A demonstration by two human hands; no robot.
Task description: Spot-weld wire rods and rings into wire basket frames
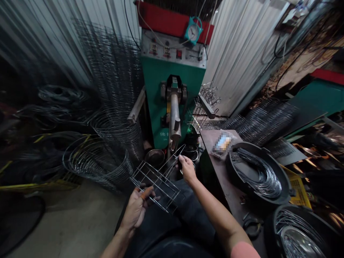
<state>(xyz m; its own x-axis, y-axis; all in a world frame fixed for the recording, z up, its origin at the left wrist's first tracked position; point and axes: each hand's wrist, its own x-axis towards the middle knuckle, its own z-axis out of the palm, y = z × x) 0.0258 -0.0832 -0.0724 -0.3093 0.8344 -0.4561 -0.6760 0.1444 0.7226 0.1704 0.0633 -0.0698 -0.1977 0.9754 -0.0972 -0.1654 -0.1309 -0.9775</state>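
Observation:
My left hand (139, 206) is closed around the near edge of a wire rack (154, 181), a flat grid of thin metal rods held tilted above my lap. My right hand (187, 168) pinches a thin bent metal wire (172, 161) by the rack's far right side. That wire's tip reaches toward the lower electrode of a green spot welding machine (150, 89). Whether the wire touches the rack or the electrode I cannot tell. The machine's thick metal arm (175, 114) points down toward me, just beyond the rack.
Tall stacks of wire rings (102, 161) stand on the left. On the right, a bench (215, 172) carries a black pan (231, 172) of bent wires, and a second black pan (271, 229) is nearer. A teal clock (193, 31) hangs on the machine.

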